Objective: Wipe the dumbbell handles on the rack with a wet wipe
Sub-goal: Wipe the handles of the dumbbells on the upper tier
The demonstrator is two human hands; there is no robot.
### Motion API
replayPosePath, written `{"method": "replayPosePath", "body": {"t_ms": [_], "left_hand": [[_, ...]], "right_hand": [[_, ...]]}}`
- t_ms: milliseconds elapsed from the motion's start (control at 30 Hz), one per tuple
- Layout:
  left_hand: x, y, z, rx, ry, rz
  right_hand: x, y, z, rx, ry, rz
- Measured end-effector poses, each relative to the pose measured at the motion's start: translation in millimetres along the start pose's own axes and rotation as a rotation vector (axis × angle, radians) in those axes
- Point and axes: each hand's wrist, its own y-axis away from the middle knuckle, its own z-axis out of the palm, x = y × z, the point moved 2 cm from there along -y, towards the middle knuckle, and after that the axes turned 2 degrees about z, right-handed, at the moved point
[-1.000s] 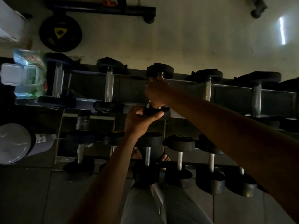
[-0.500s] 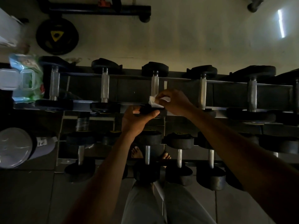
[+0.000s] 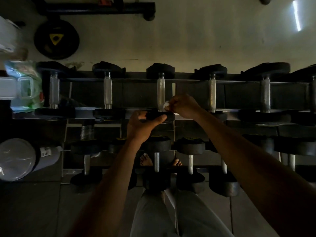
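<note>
Dim gym rack ahead: your left hand grips the dumbbell head at 6 o'clock; your right hand pinches the wipe against its handle.

The left hand gripped the near head of the middle dumbbell on the upper rack shelf, and the right hand lay just right of and beyond it, pinching a wet wipe against the near end of that dumbbell's handle. Left of the left hand on the same shelf stood two more dumbbells and, farthest left, the wipe packet; right of the right hand stood further dumbbells. Below and nearer than both hands ran the lower shelf's dumbbells, with a weight plate well beyond the left hand.
</note>
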Motion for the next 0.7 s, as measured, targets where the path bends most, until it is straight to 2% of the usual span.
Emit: {"method": "replayPosePath", "body": {"t_ms": [200, 333, 433, 533, 700], "left_hand": [[2.3, 4.3, 0.3, -0.009, 0.022, -0.021], [2.1, 3.6, 1.2, -0.005, 0.023, -0.035], [1.7, 2.6, 1.3, 0.003, 0.021, -0.039], [2.5, 2.6, 0.5, 0.001, 0.016, -0.036], [-0.3, -0.2, -1.1, -0.031, -0.026, -0.038]], "right_hand": [[0.9, -10.6, 1.4, -0.038, 0.152, 0.033], [-1.3, -3.0, -5.8, 0.024, 0.007, -0.003], [-9.9, 5.8, -9.0, 0.119, -0.113, -0.140], [-16.7, 8.8, -6.6, 0.151, -0.014, -0.258], [-12.1, 7.4, -6.4, 0.103, 0.200, -0.326]]}}
